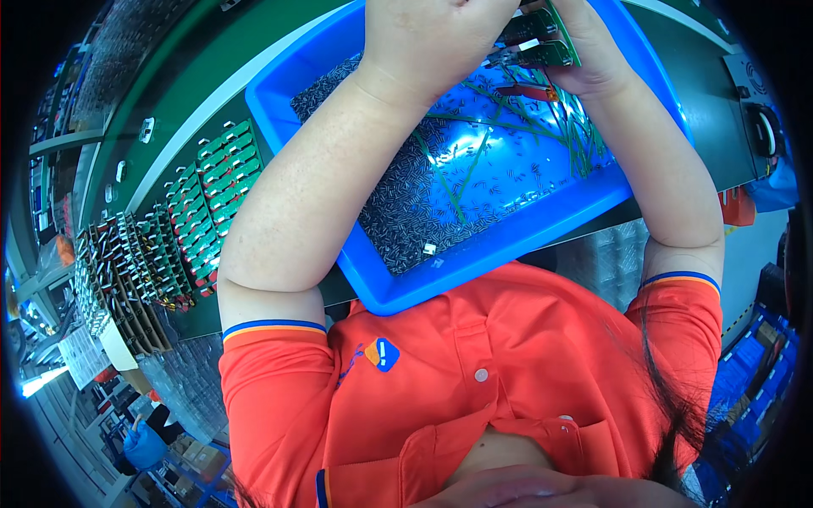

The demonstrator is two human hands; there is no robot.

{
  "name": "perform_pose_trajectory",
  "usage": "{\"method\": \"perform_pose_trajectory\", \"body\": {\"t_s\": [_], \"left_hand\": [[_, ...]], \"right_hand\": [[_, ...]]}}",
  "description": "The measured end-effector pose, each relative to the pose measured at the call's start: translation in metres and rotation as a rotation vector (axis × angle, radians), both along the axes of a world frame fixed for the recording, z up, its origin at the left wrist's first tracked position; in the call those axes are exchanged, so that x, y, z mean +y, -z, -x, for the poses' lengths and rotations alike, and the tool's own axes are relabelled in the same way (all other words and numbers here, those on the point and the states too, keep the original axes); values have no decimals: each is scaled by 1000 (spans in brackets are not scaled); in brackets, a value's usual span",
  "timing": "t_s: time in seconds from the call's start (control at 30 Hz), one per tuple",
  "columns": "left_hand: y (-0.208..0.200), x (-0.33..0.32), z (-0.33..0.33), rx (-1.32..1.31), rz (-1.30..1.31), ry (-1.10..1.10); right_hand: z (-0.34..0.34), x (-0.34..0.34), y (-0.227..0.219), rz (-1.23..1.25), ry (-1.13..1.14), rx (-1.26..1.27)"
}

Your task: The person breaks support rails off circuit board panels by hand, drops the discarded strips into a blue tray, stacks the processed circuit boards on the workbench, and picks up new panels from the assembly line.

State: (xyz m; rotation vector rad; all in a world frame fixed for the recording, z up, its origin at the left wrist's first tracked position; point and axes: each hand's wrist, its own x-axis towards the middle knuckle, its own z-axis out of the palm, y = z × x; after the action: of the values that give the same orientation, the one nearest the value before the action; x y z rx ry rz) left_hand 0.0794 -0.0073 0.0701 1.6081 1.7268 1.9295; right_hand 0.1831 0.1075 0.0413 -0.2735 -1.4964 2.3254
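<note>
My right hand [597,55] grips a green circuit board [555,51] by its edge, above a blue plastic tray. White and dark parts show on the board's face. My left hand [432,38] is curled close beside the board, at the top of the view; its fingers are bent away and mostly hidden, so what they hold cannot be seen. Below the board is a red and orange piece [533,91] that I cannot make out clearly. The blue tray [508,254] holds many tiny dark cylindrical pieces [394,212] and several thin green strips [474,173].
Rows of green circuit boards [216,195] stand left of the tray, with more upright brown-backed boards [127,279] beyond. A small white part [429,249] lies in the tray's near corner. To the right, a dark device [749,93] sits on the green-topped bench [690,93].
</note>
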Motion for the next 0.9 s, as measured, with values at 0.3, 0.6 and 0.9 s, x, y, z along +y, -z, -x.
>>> {"method": "perform_pose_trajectory", "body": {"t_s": [0.3,0.6,0.9], "left_hand": [[-17,-13,-7,52,174,37],[24,16,3,469,-202,-62],[37,23,4,369,-258,-60]], "right_hand": [[10,-1,-2,310,-2,81],[10,24,19,626,-297,423],[9,-7,-4,157,156,39]]}}
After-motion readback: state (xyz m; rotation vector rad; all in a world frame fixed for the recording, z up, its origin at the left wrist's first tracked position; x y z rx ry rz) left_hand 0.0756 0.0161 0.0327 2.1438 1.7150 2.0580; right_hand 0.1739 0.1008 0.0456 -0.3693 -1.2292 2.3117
